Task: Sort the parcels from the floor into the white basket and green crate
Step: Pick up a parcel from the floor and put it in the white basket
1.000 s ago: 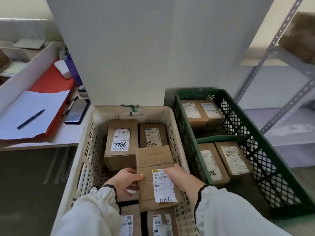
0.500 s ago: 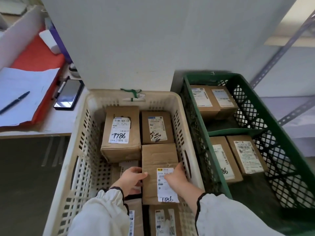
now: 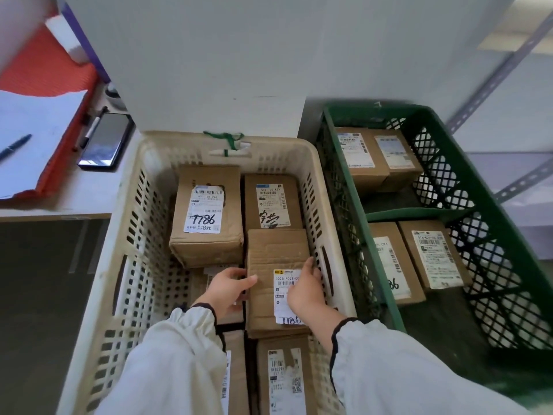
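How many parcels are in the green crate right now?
4, all in the green crate: far-left parcel and far-right parcel in the far compartment, near-left parcel and near-right parcel in the near one. Others may lie hidden underneath.

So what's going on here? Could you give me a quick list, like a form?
activity: sorting by hand
parcel: low in the white basket, right side, label up
left hand: grips the parcel's left edge
right hand: grips its right edge
green crate: four boxes, two per compartment
desk: phone, pen, papers
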The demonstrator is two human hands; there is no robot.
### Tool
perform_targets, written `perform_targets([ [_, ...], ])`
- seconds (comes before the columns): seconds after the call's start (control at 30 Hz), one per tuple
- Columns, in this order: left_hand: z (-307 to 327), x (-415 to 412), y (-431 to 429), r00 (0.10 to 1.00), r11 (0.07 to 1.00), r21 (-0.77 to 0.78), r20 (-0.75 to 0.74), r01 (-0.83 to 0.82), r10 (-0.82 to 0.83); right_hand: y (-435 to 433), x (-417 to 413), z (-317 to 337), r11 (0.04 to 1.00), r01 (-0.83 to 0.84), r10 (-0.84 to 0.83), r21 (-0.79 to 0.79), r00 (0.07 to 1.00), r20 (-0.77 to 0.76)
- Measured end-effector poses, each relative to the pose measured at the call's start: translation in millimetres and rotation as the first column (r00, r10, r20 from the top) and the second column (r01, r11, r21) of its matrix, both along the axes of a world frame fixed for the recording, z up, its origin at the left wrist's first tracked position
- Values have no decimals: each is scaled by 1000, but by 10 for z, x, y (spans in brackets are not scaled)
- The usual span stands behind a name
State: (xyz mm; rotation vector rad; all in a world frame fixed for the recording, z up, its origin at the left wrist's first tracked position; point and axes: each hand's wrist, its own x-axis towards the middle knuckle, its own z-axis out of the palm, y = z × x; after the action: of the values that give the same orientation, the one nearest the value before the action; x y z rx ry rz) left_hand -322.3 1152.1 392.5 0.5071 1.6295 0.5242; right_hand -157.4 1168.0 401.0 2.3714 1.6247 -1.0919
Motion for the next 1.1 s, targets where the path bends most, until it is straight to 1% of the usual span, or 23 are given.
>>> perform_targets([
  [0.13, 69, 42, -29, 996, 1000, 12, -93, 1, 0, -24, -51, 194, 997, -80, 79, 13, 994, 76],
  [0.23, 275, 31, -50, 986, 999, 29, -166, 24, -19, -5, -85, 463, 984, -164, 155, 69, 980, 122],
  [0.27, 350, 16, -33, 981, 999, 28, -191, 36, -30, 31, -88, 554, 983, -167, 156, 81, 980, 119],
  [0.33, 540, -21, 19, 975, 998, 35, -220, 45, -37, 122, -80, 750, 987, -136, 132, 88, 990, 52],
  [0.4, 799, -63, 61, 974, 997, 57, -226, 52, -38, 202, -57, 971, 993, -115, 118, 34, 988, -103],
  [0.47, 1082, -101, 98, 966, 994, 74, -251, 81, -60, 248, -57, 1207, 992, -125, 115, -27, 964, -241],
  [0.53, 1363, -135, 124, 945, 987, 84, -310, 139, -106, 275, -89, 1448, 990, -141, 127, -27, 949, -288],
  [0.6, 1635, -169, 131, 920, 978, 98, -369, 184, -136, 290, -138, 1695, 988, -150, 149, 20, 938, -312],
  [0.73, 2090, -253, 97, 899, 962, 122, -401, 244, -177, 288, -226, 2161, 968, -238, 249, 73, 922, -297],
  [0.8, 2286, -289, 37, 848, 939, 131, -482, 318, -220, 271, -267, 2343, 958, -272, 287, 92, 913, -289],
  [0.83, 2363, -318, 4, 786, 909, 119, -555, 399, -273, 255, -285, 2417, 954, -289, 301, 85, 910, -284],
  [0.87, 2431, -352, -31, 698, 871, 79, -635, 484, -330, 236, -302, 2485, 949, -308, 313, 62, 907, -281],
  [0.93, 2592, -416, -121, 552, 817, -5, -735, 577, -394, 198, -330, 2606, 934, -356, 346, 12, 899, -267],
  [0.97, 2660, -461, -164, 530, 809, -28, -742, 588, -411, 183, -342, 2660, 923, -386, 373, -1, 894, -247],
  [1.0, 2716, -513, -201, 528, 808, -39, -738, 588, -420, 167, -354, 2709, 911, -411, 399, -7, 889, -224],
  [1.07, 2830, -592, -297, 551, 824, -21, -735, 565, -396, 130, -386, 2794, 899, -437, 422, -25, 881, -216],
  [1.1, 2876, -619, -345, 574, 838, -4, -726, 546, -378, 112, -399, 2823, 899, -436, 411, -54, 878, -247],
])
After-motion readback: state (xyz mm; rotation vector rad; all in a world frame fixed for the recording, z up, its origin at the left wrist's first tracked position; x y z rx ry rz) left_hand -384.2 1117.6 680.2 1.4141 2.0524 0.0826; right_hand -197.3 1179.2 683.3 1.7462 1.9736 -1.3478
